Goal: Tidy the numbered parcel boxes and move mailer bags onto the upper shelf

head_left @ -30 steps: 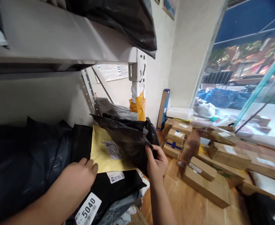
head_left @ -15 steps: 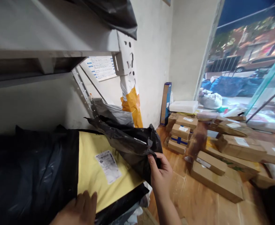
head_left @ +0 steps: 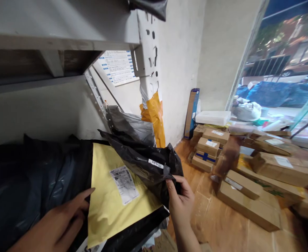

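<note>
Yellow mailer point(head_left: 109, 196), its barcode label unreadable, lies under the left hand's point(head_left: 56, 224) open fingers; right hand point(head_left: 181, 199) pinches black bag point(head_left: 143, 164).

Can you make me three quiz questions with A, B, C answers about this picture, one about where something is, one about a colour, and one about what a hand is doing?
1. Where do the cardboard boxes lie?
A. On the wooden floor
B. On the shelf
C. In the person's arms

2. What colour is the envelope with the white label?
A. Red
B. Yellow
C. Green

3. What is the right hand doing?
A. Hanging free in the air
B. Pressing flat on the floor
C. Gripping the black plastic bag

Answers:
1. A, the boxes are piled on the wooden floor by the window.
2. B, the envelope is plain yellow, lying among dark bags on the shelf.
3. C, its fingers are closed on the edge of the black plastic bag, while the left hand reaches toward the envelope's edge.
</note>
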Demonstrator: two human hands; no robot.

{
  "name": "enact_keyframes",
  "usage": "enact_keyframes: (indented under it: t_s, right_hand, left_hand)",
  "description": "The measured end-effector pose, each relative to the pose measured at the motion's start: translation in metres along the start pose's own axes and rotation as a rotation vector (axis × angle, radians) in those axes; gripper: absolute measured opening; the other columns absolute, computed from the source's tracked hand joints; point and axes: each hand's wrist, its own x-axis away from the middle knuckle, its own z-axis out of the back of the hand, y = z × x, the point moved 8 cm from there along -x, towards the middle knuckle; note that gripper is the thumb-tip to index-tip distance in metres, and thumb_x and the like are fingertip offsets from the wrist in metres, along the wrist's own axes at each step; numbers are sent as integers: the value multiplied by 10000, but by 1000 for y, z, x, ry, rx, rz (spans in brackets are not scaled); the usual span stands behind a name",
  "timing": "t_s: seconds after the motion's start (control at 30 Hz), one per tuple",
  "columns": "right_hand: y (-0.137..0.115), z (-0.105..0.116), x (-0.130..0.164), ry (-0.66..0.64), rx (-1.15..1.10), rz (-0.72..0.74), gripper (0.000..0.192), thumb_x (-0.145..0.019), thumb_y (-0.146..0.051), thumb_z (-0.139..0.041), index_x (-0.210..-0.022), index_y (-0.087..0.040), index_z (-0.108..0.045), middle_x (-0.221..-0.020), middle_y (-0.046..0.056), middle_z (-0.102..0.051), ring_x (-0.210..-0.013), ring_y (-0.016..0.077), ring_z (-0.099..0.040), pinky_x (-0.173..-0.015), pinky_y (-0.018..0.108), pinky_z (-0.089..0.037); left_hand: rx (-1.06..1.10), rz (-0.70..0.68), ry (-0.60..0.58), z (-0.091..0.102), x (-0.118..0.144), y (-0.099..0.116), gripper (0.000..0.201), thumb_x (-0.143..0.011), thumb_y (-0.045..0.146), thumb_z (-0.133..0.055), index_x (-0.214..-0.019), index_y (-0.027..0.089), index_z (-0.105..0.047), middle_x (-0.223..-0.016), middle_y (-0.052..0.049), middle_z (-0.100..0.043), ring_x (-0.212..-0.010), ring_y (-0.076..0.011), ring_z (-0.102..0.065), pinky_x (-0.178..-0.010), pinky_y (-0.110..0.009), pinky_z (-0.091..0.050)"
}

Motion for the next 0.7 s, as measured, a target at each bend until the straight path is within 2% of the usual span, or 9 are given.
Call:
enact_keyframes:
  t_s: [0.07,0.13,0.2,0.27,0.33,0.4,0.5,0.6,0.7]
  right_hand:
    - [0,-1,1,-2,-4,6,90,-753,-264,-639,-707,-191,-666,-621,1,-672,-572,142,-614,-532,225,-488]
    - [-1,-2,2,-3,-9,14,72,-753,-247,-638,-713,-195,-667,-627,-3,-676,-575,136,-619,-536,214,-489]
    - [-3,-2,4,-2,-10,22,64,-752,-237,-637,-712,-197,-666,-626,-6,-678,-575,134,-623,-540,210,-493]
    - [-4,-3,5,0,-9,28,64,-750,-236,-636,-710,-196,-666,-621,-6,-678,-570,136,-624,-536,211,-495]
    - [-4,-3,6,-2,-6,28,66,-751,-238,-637,-712,-194,-668,-616,-4,-677,-565,140,-626,-528,215,-498]
    - [-3,-2,6,-4,-3,29,70,-758,-237,-632,-715,-195,-668,-616,-2,-678,-564,144,-631,-526,219,-505]
    - [-6,-4,8,-57,22,95,59,-754,-221,-637,-714,-208,-678,-633,2,-689,-580,155,-648,-545,236,-527]
    - [-20,-14,20,-238,35,262,48,-726,-221,-662,-757,-223,-699,-749,32,-724,-674,191,-686,-613,276,-563]
    - [-28,-15,34,-297,54,361,201,-705,-303,-729,-888,-231,-684,-867,58,-730,-755,208,-702,-663,286,-582]
  left_hand:
    - [161,154,-141,-6,-12,-6,467,-819,489,-385,-1196,248,-520,-756,19,-694,-678,-165,-669,-655,-230,-550]
    - [226,332,-252,-14,-21,-11,600,-718,578,-432,-1160,182,-521,-657,4,-650,-615,-196,-649,-487,-246,-515]
    - [219,471,-299,-19,-29,-16,657,-620,604,-467,-1095,155,-531,-596,4,-605,-546,-207,-621,-338,-228,-394]
    - [190,547,-325,-24,-35,-20,541,-600,588,-478,-940,175,-557,-562,17,-583,-453,-178,-575,-291,-190,-269]
    - [169,565,-391,-33,-39,-22,409,-622,576,-476,-725,184,-535,-539,19,-583,-379,-132,-518,-305,-171,-234]
    - [171,543,-458,-40,-41,-23,399,-619,580,-484,-593,183,-488,-502,17,-572,-337,-105,-473,-324,-175,-250]
    - [182,457,-495,-46,-44,-22,397,-631,571,-494,-583,177,-515,-476,19,-564,-329,-100,-464,-357,-187,-286]
    - [168,433,-530,-51,-43,-27,368,-646,535,-477,-627,177,-558,-499,24,-579,-339,-106,-478,-364,-192,-293]
    - [159,435,-508,-51,-40,-32,271,-632,444,-486,-607,184,-557,-458,56,-551,-339,-102,-476,-370,-186,-281]
